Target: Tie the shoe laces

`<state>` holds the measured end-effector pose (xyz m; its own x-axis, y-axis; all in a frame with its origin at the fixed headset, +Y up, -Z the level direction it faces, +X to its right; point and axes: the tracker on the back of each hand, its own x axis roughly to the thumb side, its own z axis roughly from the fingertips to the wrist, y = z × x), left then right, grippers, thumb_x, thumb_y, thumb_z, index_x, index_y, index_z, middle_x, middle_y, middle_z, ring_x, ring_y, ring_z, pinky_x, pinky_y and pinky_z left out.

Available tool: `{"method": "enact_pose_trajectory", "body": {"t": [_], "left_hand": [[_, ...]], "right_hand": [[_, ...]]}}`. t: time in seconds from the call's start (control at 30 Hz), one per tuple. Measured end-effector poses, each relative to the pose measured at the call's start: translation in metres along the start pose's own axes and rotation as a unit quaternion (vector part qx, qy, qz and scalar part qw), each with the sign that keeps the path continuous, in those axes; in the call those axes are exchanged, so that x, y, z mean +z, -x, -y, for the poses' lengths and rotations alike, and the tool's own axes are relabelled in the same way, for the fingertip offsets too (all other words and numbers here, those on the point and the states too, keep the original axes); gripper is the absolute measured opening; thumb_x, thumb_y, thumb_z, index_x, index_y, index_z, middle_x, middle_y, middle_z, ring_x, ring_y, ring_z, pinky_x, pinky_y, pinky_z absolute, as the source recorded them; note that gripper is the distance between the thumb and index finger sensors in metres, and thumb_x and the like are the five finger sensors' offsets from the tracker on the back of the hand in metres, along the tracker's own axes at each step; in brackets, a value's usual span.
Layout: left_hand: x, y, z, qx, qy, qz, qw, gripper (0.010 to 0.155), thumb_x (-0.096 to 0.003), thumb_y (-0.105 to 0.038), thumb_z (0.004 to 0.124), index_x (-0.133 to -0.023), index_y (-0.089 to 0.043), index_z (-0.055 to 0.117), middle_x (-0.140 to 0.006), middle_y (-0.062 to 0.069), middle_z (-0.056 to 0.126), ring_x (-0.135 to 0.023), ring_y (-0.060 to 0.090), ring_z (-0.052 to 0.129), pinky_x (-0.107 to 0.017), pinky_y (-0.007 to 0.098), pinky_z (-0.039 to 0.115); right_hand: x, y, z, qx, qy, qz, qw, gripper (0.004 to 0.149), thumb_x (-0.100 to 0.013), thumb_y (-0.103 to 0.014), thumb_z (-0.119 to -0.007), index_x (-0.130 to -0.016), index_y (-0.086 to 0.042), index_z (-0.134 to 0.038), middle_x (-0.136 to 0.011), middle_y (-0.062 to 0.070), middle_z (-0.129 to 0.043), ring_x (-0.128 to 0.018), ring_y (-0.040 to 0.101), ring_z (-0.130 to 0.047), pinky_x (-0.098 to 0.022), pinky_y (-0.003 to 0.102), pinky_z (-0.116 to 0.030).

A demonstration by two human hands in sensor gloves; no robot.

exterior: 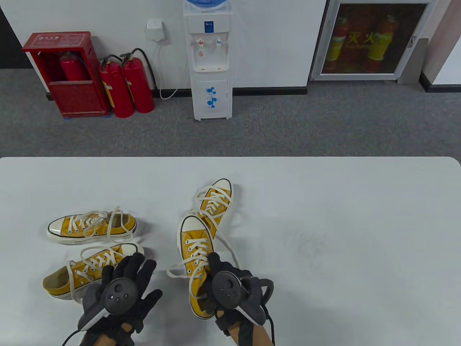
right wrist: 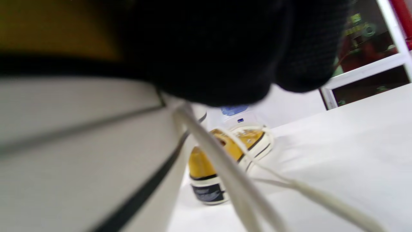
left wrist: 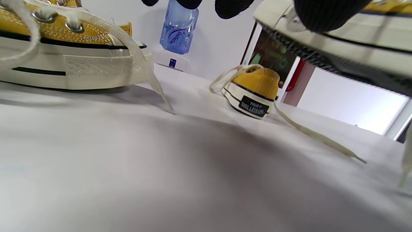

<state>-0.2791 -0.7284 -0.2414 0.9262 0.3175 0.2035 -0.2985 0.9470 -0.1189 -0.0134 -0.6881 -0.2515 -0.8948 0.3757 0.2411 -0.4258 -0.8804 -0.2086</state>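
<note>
A water dispenser [exterior: 210, 61] stands against the wall; two red extinguishers [exterior: 126, 86] beside a red cabinet [exterior: 66, 74].

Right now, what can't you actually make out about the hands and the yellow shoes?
- Table view: the tracker covers the right hand, hiding its grip on the nearest shoe.
- Right wrist view: the glove and that shoe's blurred sole fill the frame; no finger contact is readable.
- Table view: the left hand overlaps the lower-left shoe; touching or hovering is unclear.
- Left wrist view: only fingers, cut by the top edge.
</note>
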Motion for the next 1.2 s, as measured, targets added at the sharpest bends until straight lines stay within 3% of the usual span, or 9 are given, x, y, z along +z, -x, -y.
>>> {"method": "enact_pose_trajectory", "body": {"t": [0.47,0.87,1.2], "left_hand": [[0.002,0.004,-0.005,0.007,-0.01,-0.002,1.0,0.08,-0.0493,-0.062,0.066,-0.116,-0.029,0.037,-0.126,0.014,0.024,-0.116,0.048,0.027,-0.071,0.08,0.014],[0.002,0.005,-0.005,0.006,-0.004,-0.01,1.0,0.08,-0.0494,-0.062,0.066,-0.116,-0.029,0.038,-0.126,0.014,0.024,-0.116,0.048,0.027,-0.071,0.08,0.014],[-0.002,0.003,0.002,-0.004,0.018,-0.013,1.0,0.079,-0.0494,-0.062,0.066,-0.116,-0.029,0.038,-0.126,0.014,0.025,-0.117,0.048,0.027,-0.071,0.08,0.014]], "right_hand": [[-0.008,-0.023,-0.042,0.038,-0.044,0.041,0.997,0.056,-0.041,-0.041,-0.091,-0.09,-0.014,-0.083,-0.057,0.007,-0.101,-0.017,0.006,-0.1,-0.045,0.045,-0.086],[-0.015,-0.019,-0.082,0.048,-0.096,0.034,0.994,0.057,-0.041,-0.042,-0.09,-0.091,-0.015,-0.083,-0.058,0.006,-0.1,-0.019,0.007,-0.101,-0.047,0.046,-0.085],[-0.011,-0.006,-0.086,0.01,-0.115,0.024,0.993,0.065,-0.041,-0.054,-0.085,-0.095,-0.019,-0.076,-0.069,0.005,-0.094,-0.032,0.012,-0.102,-0.053,0.05,-0.079]]}}
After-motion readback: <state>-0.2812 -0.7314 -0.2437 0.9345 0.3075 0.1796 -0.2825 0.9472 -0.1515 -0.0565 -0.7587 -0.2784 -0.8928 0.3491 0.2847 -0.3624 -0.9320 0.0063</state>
